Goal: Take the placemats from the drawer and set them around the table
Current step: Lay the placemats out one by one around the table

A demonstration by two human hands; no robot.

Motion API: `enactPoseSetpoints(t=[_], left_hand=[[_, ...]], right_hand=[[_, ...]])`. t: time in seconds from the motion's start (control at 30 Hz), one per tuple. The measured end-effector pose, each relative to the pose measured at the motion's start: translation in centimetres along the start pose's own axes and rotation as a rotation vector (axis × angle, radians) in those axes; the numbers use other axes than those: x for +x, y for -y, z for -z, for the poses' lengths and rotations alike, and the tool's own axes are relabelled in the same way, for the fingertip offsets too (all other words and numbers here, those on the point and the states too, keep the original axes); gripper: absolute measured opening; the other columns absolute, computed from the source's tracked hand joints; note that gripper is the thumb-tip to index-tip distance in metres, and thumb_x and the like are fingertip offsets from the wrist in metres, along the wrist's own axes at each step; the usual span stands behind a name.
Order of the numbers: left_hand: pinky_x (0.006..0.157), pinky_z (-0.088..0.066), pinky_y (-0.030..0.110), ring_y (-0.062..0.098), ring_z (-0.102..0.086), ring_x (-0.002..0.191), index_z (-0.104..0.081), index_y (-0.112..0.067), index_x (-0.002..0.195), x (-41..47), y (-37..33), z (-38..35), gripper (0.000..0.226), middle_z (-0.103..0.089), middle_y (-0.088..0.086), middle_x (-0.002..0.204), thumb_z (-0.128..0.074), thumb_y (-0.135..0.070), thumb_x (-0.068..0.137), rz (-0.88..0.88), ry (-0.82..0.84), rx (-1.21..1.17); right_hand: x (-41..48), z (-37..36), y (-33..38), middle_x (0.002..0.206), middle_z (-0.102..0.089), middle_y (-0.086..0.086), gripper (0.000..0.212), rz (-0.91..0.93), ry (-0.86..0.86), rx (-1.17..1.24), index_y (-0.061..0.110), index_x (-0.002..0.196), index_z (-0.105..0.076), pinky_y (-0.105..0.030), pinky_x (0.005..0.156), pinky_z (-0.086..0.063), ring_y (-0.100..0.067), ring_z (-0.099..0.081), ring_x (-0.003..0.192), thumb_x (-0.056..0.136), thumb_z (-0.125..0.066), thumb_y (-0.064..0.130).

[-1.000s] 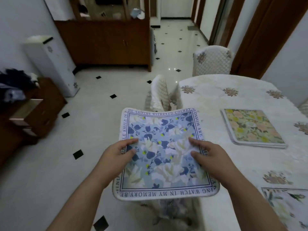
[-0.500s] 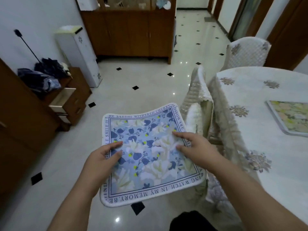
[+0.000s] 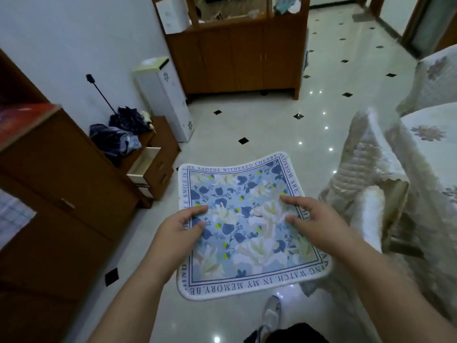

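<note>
Items noted around me, by clock position:
- Glossy cream tiled floor with black diamond insets (image 3: 272,125), underfoot and ahead.
- Tall brown wooden sideboard (image 3: 237,58), 12 o'clock; white cardboard box (image 3: 173,14) on its left end.
- Tall white boxy appliance (image 3: 165,100), 11 o'clock, against the wall.
- Thin black-handled stick (image 3: 100,91), 10 o'clock, leaning on the wall.
- Dark blue folded umbrellas (image 3: 118,134), 10 o'clock.
- Large brown wooden cabinet (image 3: 61,194), 9 o'clock.
- Cream quilted chair cover (image 3: 366,169), 3 o'clock; a second one (image 3: 432,80), 2 o'clock.
- My grey shoe (image 3: 272,315), 6 o'clock.

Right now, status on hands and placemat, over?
Hands: left hand and right hand both grip blue floral placemat, held over floor. Covered chair stands between it and table.
</note>
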State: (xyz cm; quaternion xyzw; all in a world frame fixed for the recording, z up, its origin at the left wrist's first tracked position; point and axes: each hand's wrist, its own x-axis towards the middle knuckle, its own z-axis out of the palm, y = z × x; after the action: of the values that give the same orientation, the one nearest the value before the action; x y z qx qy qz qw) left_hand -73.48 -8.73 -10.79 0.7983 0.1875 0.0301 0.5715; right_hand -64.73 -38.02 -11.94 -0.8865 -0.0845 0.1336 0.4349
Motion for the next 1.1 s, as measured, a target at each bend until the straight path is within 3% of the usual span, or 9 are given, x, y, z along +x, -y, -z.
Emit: enactPoseSetpoints(t=[0.17,0.37,0.5,0.57,0.73,0.83,0.9,1.0,1.1], left_hand=[[0.086,-0.059,0.041,0.01,-0.069,0.104,-0.072,-0.049,0.108,9.3,-2.2,2.0,0.037,-0.062,-0.022,0.125,-0.067,-0.015,0.093,-0.01,0.001,0.083],[0.088,-0.059,0.042,0.009,-0.067,0.106,-0.072,-0.047,0.108,20.5,-5.2,3.5,0.035,-0.064,-0.019,0.125,-0.065,-0.016,0.095,-0.074,-0.024,0.048],[0.092,-0.057,0.036,-0.002,-0.064,0.107,-0.073,-0.048,0.106,27.8,-6.6,3.1,0.033,-0.064,-0.025,0.121,-0.066,-0.018,0.094,-0.11,0.009,0.039],[0.09,-0.055,0.03,-0.01,-0.063,0.103,-0.073,-0.049,0.103,32.2,-7.3,2.2,0.033,-0.065,-0.031,0.114,-0.066,-0.018,0.094,-0.125,0.062,0.024],[0.083,-0.052,0.016,-0.014,-0.062,0.099,-0.075,-0.045,0.102,43.5,-9.5,-1.9,0.033,-0.065,-0.037,0.105,-0.065,-0.015,0.094,-0.192,0.276,0.006],[0.074,-0.05,0.006,-0.013,-0.064,0.097,-0.075,-0.046,0.101,49.9,-12.1,-4.4,0.035,-0.068,-0.033,0.106,-0.066,-0.013,0.092,-0.248,0.416,-0.023],[0.08,-0.052,0.011,-0.011,-0.064,0.1,-0.075,-0.047,0.102,53.9,-13.8,-6.2,0.036,-0.069,-0.027,0.112,-0.066,-0.013,0.092,-0.285,0.505,-0.025],[0.095,-0.053,0.031,-0.004,-0.065,0.106,-0.074,-0.047,0.105,58.6,-16.6,-9.6,0.035,-0.069,-0.027,0.114,-0.066,-0.015,0.092,-0.32,0.647,-0.002],[0.092,-0.057,0.037,0.001,-0.069,0.101,-0.074,-0.047,0.105,61.5,-19.1,-13.4,0.034,-0.068,-0.028,0.113,-0.065,-0.017,0.092,-0.343,0.774,0.048]], right_hand=[[9.8,-0.4,2.0,0.13,-0.057,0.012,0.043,0.012,-0.002,0.058,0.048,0.124,-0.059,-0.02,0.09,-0.041,-0.003,-0.054,0.104,0.087,-0.068,0.027],[20.3,0.9,6.2,0.121,-0.055,0.017,0.042,0.011,-0.019,0.092,0.048,0.123,-0.06,-0.038,0.096,-0.051,-0.012,-0.063,0.105,0.088,-0.067,0.027],[25.3,2.7,7.7,0.121,-0.054,0.021,0.043,-0.029,-0.084,0.077,0.047,0.125,-0.06,-0.034,0.097,-0.051,-0.009,-0.062,0.107,0.088,-0.067,0.027],[27.6,3.6,7.8,0.12,-0.055,0.02,0.042,-0.08,-0.139,0.079,0.047,0.124,-0.06,-0.031,0.093,-0.052,-0.008,-0.063,0.103,0.088,-0.067,0.026],[32.7,6.1,7.9,0.119,-0.057,0.015,0.043,-0.23,-0.299,0.089,0.042,0.125,-0.061,-0.038,0.094,-0.052,-0.013,-0.064,0.103,0.088,-0.068,0.022],[35.0,7.8,8.5,0.116,-0.062,0.014,0.043,-0.304,-0.439,0.083,0.044,0.124,-0.061,-0.03,0.093,-0.051,-0.009,-0.064,0.099,0.087,-0.07,0.023],[36.3,8.7,8.6,0.114,-0.064,0.015,0.044,-0.342,-0.515,0.092,0.045,0.124,-0.061,-0.025,0.089,-0.05,-0.006,-0.064,0.096,0.087,-0.07,0.023],[37.8,9.7,8.1,0.111,-0.065,0.016,0.044,-0.4,-0.662,0.136,0.045,0.123,-0.062,-0.022,0.083,-0.051,-0.001,-0.066,0.09,0.086,-0.07,0.024],[38.3,10.5,6.8,0.108,-0.064,0.019,0.043,-0.456,-0.752,0.202,0.045,0.121,-0.063,-0.01,0.065,-0.05,0.01,-0.065,0.076,0.085,-0.071,0.022]])
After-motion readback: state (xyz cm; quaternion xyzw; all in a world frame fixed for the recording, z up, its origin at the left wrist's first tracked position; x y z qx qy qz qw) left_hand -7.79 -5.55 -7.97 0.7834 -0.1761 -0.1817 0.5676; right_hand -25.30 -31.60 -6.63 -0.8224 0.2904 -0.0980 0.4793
